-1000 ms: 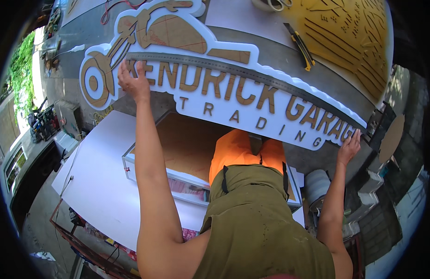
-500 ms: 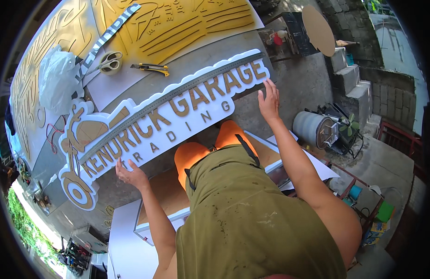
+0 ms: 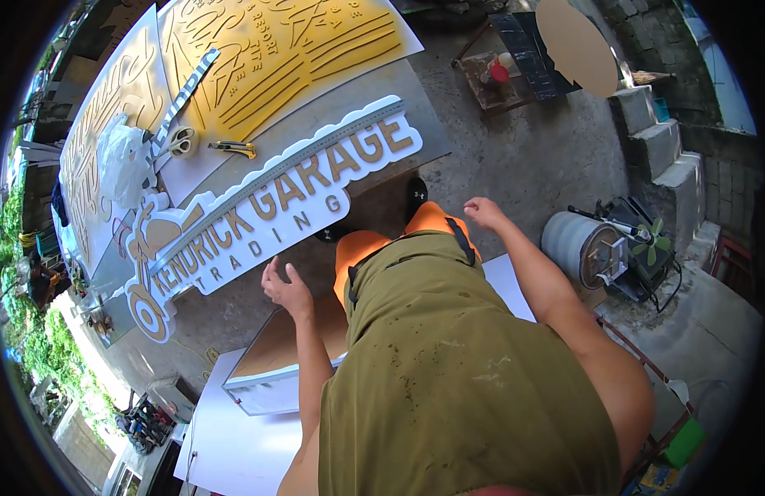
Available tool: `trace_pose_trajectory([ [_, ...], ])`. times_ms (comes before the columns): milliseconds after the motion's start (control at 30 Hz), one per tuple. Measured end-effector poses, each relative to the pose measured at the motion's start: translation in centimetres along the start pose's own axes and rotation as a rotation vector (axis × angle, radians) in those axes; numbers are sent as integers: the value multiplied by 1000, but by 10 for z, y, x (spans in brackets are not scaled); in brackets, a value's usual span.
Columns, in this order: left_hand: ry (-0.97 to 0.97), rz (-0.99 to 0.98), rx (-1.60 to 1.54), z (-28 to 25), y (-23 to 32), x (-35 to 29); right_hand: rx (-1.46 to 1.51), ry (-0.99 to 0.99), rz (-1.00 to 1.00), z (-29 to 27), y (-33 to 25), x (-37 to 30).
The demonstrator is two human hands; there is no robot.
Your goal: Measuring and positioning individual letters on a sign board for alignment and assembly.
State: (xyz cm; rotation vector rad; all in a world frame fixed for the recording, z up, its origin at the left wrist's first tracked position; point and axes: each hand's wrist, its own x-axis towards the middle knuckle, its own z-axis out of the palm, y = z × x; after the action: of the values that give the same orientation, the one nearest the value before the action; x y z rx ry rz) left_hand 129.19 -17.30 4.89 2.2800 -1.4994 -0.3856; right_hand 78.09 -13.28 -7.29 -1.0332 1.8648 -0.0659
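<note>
A white layered sign (image 3: 275, 217) with a scalloped edge, brown cut-out letters and a wheeled-vehicle shape lies on the table. A long grey metal ruler (image 3: 333, 140) rests along its upper side. My left hand (image 3: 286, 289) hovers empty below the sign's lower edge, fingers apart, touching nothing. Off to the right of the sign, my right hand (image 3: 485, 213) hangs in the air with fingers loosely curled in; nothing shows in it. Past the sign lie a yellow cutter knife (image 3: 233, 149), scissors beside a tape roll (image 3: 182, 142) and a crumpled clear plastic bag (image 3: 122, 165).
Yellow-sprayed stencil sheets (image 3: 316, 54) cover the table's far part. A ribbed metal drum machine (image 3: 568, 248) stands on the floor at right, near concrete steps (image 3: 678, 169). A low stand (image 3: 490, 83) is at far right. White sheets (image 3: 233, 446) and a framed box (image 3: 271, 384) sit by me.
Both hands have come away from the sign. My right hand's fingers have curled in. The view has shifted, showing my feet and more floor between me and the table.
</note>
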Motion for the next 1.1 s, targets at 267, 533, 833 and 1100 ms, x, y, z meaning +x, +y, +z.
trace_pose_trajectory([
  [267,-158,219,-35,26,89,-39,485,192,303,-89,72,-9],
  [533,-121,255,-36,37,83,22,313,77,83,-32,56,-38],
  [833,-83,101,-74,48,118,-20,151,-88,108,-80,83,-8],
  [1100,96,-225,-75,90,178,-86,77,-251,-33,-203,66,126],
])
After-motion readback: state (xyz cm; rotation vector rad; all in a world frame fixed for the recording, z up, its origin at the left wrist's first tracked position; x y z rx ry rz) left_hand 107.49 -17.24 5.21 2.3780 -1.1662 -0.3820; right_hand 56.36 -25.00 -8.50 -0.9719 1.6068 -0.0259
